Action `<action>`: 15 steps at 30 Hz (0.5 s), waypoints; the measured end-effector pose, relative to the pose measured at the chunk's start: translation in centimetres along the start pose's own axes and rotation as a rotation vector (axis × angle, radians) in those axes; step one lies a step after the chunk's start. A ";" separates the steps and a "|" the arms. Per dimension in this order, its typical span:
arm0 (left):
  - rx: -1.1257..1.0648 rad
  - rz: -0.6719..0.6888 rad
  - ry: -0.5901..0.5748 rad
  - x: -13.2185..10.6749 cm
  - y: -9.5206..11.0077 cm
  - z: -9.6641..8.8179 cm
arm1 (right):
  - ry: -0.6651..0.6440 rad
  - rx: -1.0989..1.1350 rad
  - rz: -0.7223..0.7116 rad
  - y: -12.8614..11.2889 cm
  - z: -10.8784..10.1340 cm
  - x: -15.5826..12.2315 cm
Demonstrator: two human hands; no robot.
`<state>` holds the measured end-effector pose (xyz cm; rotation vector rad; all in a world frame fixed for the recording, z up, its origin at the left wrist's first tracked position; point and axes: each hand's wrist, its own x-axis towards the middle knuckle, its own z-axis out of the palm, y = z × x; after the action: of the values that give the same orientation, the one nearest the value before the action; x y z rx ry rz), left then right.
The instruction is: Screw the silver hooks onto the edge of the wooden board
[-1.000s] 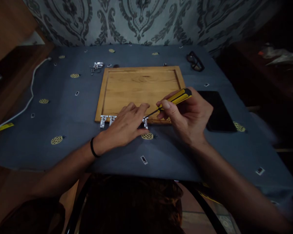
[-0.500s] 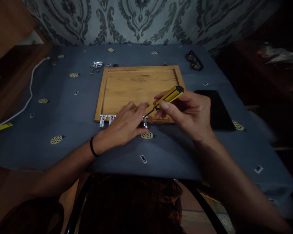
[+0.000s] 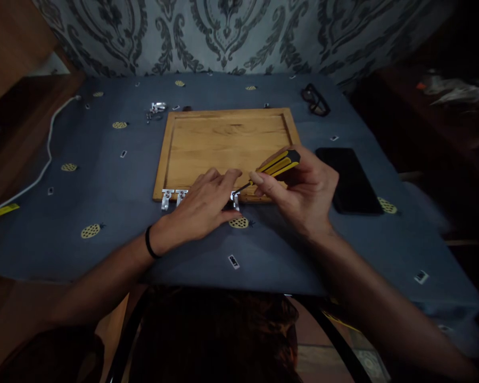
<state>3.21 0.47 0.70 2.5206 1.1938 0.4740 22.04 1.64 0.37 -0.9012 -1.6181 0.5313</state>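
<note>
A shallow wooden panel (image 3: 231, 135) with a raised frame lies flat. Along its near edge sit metal hinges; two (image 3: 167, 199) (image 3: 181, 197) show left of my left hand (image 3: 205, 199). That hand lies over the edge, thumb and forefinger on either side of another hinge (image 3: 235, 201), its thumb against the lower end; its other fingertips are hidden. My right hand (image 3: 303, 186) grips a yellow-and-black screwdriver (image 3: 278, 164) between thumb and fingers. The screwdriver slants down leftward, its tip at that same hinge. Whether the tip sits in a screw is too small to tell.
Beyond the panel's far left corner lie a loose metal hinge (image 3: 158, 107) and small screws (image 3: 148, 116). Black-framed glasses (image 3: 315, 100) rest at the back right. A dark flat tablet-like object (image 3: 349, 181) lies right of my right hand. A white cable (image 3: 50, 143) runs along the left.
My right hand has shifted slightly left and down, and the screwdriver handle has tilted lower. My left hand stays at the hinge. The whole view has shifted a little.
</note>
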 end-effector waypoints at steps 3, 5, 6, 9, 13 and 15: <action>0.010 0.006 0.011 0.0 -0.1 0.0 | -0.022 0.096 0.099 -0.2 0.1 0.1; 0.013 0.015 0.010 0.0 -0.1 0.1 | -0.047 0.159 0.118 -0.3 0.0 0.3; 0.013 0.018 0.009 0.0 -0.1 0.1 | -0.069 0.181 0.117 -0.4 -0.1 0.4; 0.005 0.024 0.020 0.0 -0.3 0.2 | -0.120 0.196 0.101 -0.8 -0.4 0.5; -0.023 0.021 0.032 -0.1 -0.4 0.3 | 0.090 0.178 0.041 -1.4 -0.5 0.2; -0.035 0.016 0.033 -0.1 -0.5 0.3 | 0.179 0.178 0.011 -1.4 -0.4 0.1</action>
<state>2.96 0.61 0.19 2.5038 1.1674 0.5376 22.01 0.83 1.60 -0.8013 -1.3825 0.5765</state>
